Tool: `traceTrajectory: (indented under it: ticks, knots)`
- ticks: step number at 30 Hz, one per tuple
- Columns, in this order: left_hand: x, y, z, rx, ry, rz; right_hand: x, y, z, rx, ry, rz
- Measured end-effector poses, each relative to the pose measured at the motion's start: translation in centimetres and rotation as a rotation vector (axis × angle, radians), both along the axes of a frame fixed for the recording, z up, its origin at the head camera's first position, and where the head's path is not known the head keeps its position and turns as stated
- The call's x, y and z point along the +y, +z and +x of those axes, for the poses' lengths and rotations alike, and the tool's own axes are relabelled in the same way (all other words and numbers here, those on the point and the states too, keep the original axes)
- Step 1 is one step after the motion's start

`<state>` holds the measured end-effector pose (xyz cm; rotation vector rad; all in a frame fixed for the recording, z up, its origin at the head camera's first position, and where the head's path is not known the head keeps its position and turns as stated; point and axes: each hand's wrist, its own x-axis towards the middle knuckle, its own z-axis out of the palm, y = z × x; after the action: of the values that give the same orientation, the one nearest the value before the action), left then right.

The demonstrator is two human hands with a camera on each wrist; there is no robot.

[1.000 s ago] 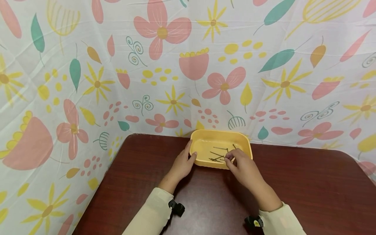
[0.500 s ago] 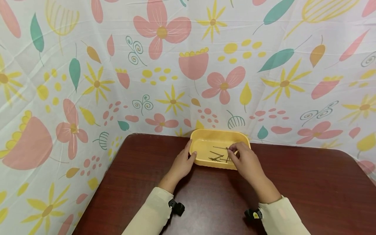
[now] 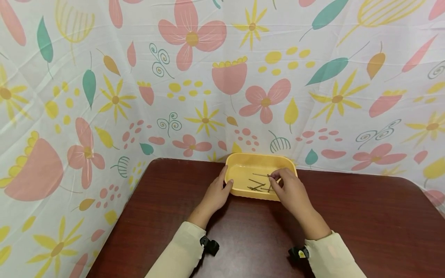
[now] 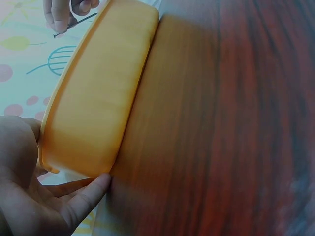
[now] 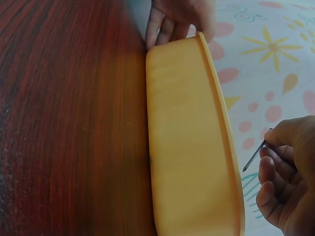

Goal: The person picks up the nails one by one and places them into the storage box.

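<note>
A shallow yellow plastic tray stands on the table with several thin dark nails lying loose in its right half. My left hand grips the tray's left end, its thumb at the rim and fingers along the outside wall. Over the tray's right side, my right hand pinches a single nail between thumb and forefinger. That nail's pointed end slants down in the right wrist view; its head shows in the left wrist view. The right hand covers the tray's right corner in the head view.
The dark red-brown wooden table reaches back to a white floral cloth hanging behind and at the left. The tray stands near the table's back edge, close to the cloth. Each wrist carries a small black camera.
My right hand has shifted slightly right and back over the tray since a second ago, with little motion in the last half second. The left hand and the tray stay in place.
</note>
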<state>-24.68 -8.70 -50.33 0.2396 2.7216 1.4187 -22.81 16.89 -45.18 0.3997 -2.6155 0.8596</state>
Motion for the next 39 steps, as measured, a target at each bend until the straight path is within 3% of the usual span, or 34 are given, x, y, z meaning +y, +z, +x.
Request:
traceTrajectory:
  ticks: [6, 14, 23, 39]
  knots:
    - [0.0, 0.1, 0.0, 0.002, -0.005, 0.005, -0.1, -0.1, 0.0, -0.001, 0.0, -0.022]
    - [0.0, -0.1, 0.0, 0.005, -0.01, -0.002, 0.1, -0.7, 0.2, -0.072, 0.0, -0.041]
    - [-0.1, 0.0, -0.1, 0.0, -0.006, -0.001, -0.2, -1.0, 0.4, -0.003, 0.017, -0.035]
    - [0.1, 0.2, 0.1, 0.007, 0.007, 0.033, -0.1, -0.9, 1.1, 0.04, 0.009, -0.06]
